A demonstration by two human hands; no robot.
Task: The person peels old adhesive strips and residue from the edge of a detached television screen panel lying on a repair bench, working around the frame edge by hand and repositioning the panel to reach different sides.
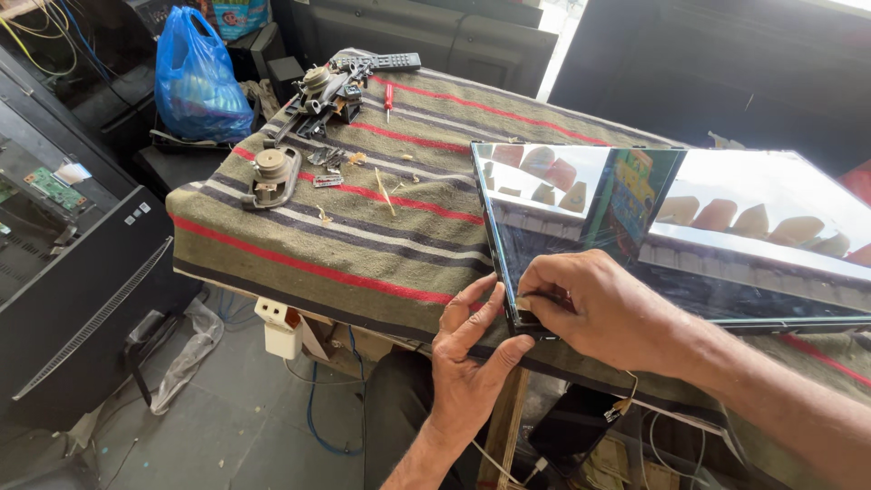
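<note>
1. My left hand (467,349) sits at the near left corner of the flat screen panel (671,227), thumb and fingers cupping the corner from outside and below, touching its edge.
2. My right hand (590,304) comes in from the right and lies on top of that same corner, fingertips (531,299) curled and pinched down on the thin dark bezel. Whether there is something small under those fingertips I cannot tell.
3. So both hands are together, close enough to touch, clamped on one corner of the panel.
4. The panel lies flat on the striped blanket (363,245) that covers the workbench. Its long axis runs away to my right, and the rest of it stretches up and rightward from my hands. The left hand is nearer the outer edge; the right covers the top face.
5. The panel looks glossy and mirror-like, reflecting a row of pale shapes and a colourful patch, with a slim black frame.
6. Well apart, at the far left of the blanket: a round metal motor part (270,172), a heap of dark metal pieces (322,95), a red-handled screwdriver (388,98), a remote control (386,62). A blue plastic bag (200,77) sits beyond.
</note>
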